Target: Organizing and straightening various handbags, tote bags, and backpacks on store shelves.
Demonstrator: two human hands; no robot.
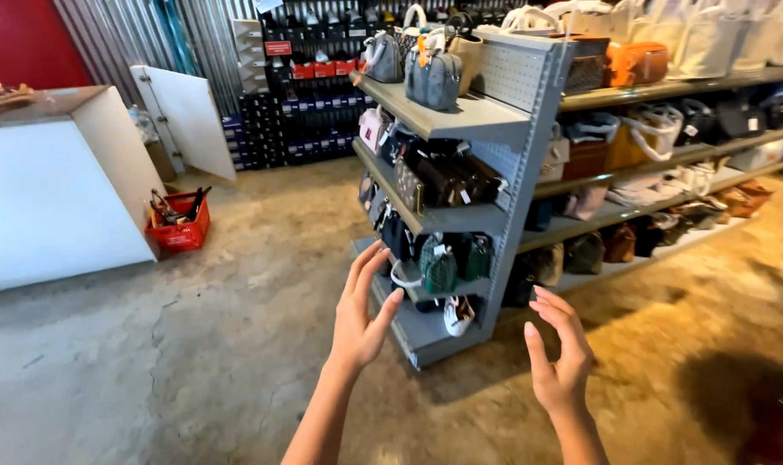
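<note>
My left hand is raised with its fingers spread and holds nothing. My right hand hovers beside it, fingers apart and curled a little, also empty. Both reach toward a grey metal shelf unit packed with handbags. Nearest my left hand are a green patterned bag on a lower shelf and a white bag on the bottom shelf. A grey handbag stands on the top shelf. Neither hand touches the shelf or a bag.
A long side shelf runs to the right with several more bags. A white counter stands at the left with a red basket beside it. Stacked dark boxes line the back wall. The floor is bare concrete.
</note>
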